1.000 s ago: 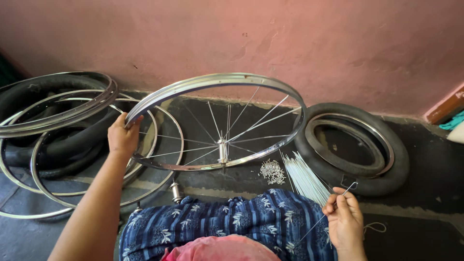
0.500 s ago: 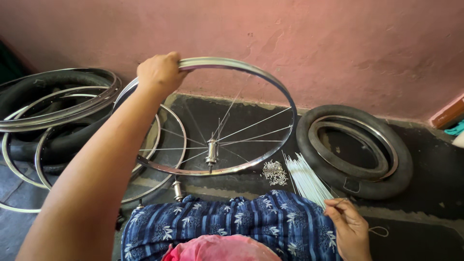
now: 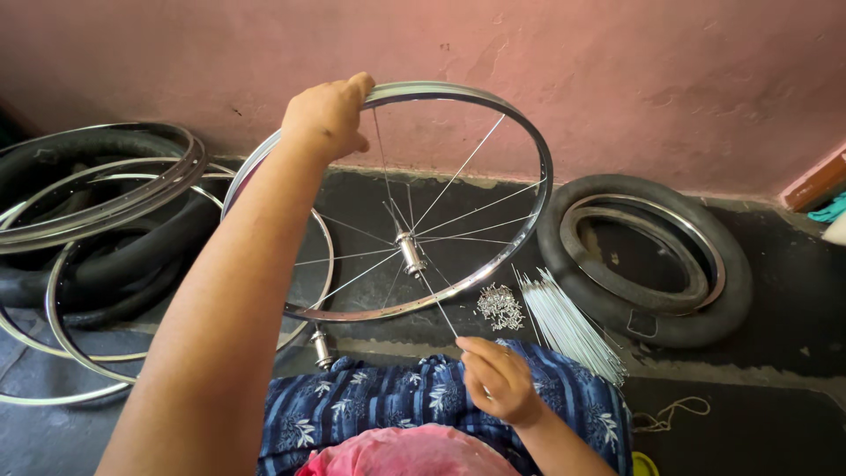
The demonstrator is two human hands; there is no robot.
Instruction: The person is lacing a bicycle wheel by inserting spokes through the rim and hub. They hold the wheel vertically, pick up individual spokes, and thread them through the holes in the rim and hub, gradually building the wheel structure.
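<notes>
Wheel rim point(image 3: 529, 159): chrome hoop tilted above the floor, part-laced to the hub point(image 3: 410, 253).
Left hand point(image 3: 326, 115): clenched over the rim's upper arc.
Right hand point(image 3: 498, 379): pinching a loose spoke point(image 3: 438, 304) near the lap.
Handling: likely light, stiff and slick; spokes bend easily, so grip the rim.
Nearby: spoke bundle point(image 3: 568, 322), nipples point(image 3: 500, 306), tyre point(image 3: 652, 256).
</notes>
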